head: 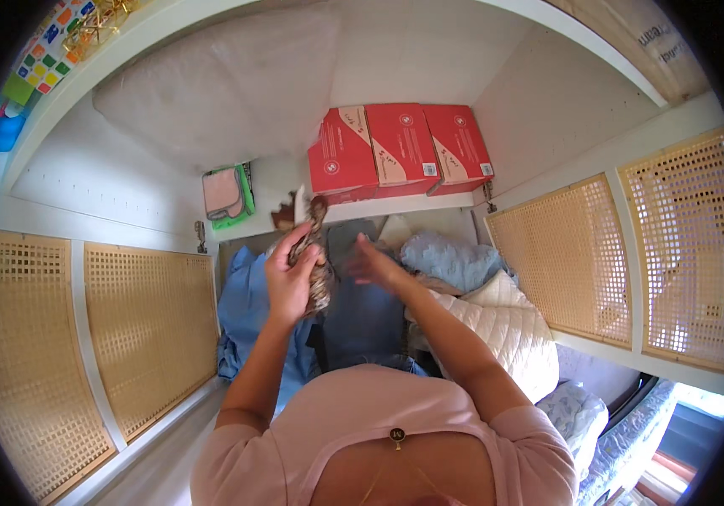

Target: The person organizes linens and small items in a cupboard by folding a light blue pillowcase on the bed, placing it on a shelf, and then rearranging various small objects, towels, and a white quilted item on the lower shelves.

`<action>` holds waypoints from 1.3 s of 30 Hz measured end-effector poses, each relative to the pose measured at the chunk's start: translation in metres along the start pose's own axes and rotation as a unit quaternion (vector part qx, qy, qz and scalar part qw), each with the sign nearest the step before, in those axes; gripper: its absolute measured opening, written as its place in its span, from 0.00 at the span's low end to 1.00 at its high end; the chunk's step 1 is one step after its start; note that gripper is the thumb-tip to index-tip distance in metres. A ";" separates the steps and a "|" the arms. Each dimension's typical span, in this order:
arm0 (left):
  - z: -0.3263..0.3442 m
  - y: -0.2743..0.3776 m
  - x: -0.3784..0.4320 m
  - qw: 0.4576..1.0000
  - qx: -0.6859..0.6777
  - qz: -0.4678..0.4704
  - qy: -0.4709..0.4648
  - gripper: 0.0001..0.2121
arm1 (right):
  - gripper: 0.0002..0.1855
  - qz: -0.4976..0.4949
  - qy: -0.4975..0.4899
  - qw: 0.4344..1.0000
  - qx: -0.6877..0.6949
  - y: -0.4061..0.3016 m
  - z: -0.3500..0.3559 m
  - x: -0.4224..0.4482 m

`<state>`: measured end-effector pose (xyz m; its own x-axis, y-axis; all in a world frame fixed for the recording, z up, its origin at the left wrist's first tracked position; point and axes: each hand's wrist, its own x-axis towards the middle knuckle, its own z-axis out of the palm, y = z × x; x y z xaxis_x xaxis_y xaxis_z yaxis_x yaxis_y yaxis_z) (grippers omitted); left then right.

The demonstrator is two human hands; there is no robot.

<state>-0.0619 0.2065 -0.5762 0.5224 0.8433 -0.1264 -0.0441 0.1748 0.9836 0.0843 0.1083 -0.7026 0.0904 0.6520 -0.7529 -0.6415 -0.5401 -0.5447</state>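
My left hand [290,278] grips a narrow bundle of brown and white patterned fabric [319,288], raised in front of me. Its upper end fans out in brown and white tips. Beside it, my right hand [371,264] is blurred, holds nothing visible and has its fingers apart. Dark blue-grey fabric [362,322] lies beneath the two hands. A light blue cloth [245,310] is heaped to the left of it. On the right rest a pale blue textured cushion [453,259] and a cream quilted cover [507,329].
Three red cartons [400,152] stand on the white shelf [279,183]. Folded pink and green cloths [228,193] lie at its left, below a large pale wrapped bundle [222,88]. Open woven-cane cabinet doors flank me, the left door [147,335] and the right door [564,259].
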 end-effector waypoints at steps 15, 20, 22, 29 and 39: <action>-0.075 -0.188 -0.058 0.964 0.166 -0.146 -0.146 0.19 | 0.12 -0.104 0.093 0.985 -0.105 0.109 -0.052 -0.030; -0.072 -0.186 -0.068 0.944 0.100 -0.299 -0.093 0.31 | 0.14 -0.106 0.131 0.958 -0.232 0.116 -0.059 -0.029; -0.069 -0.172 -0.061 0.943 0.153 -0.277 -0.105 0.32 | 0.19 -0.144 0.134 0.926 -0.323 0.106 -0.055 -0.035; -0.057 -0.171 -0.067 0.938 0.272 -0.102 -0.190 0.32 | 0.18 -0.144 0.156 0.909 -0.357 0.088 -0.061 -0.058; -0.049 -0.114 -0.077 0.895 0.307 -0.265 -0.187 0.36 | 0.28 0.007 0.140 0.971 -0.194 0.075 -0.031 -0.082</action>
<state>-0.1388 0.1461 -0.6845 0.5855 0.4750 -0.6570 0.7100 0.0908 0.6983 0.0528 -0.0017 -0.6934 0.3225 0.5015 -0.8028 -0.3139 -0.7434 -0.5906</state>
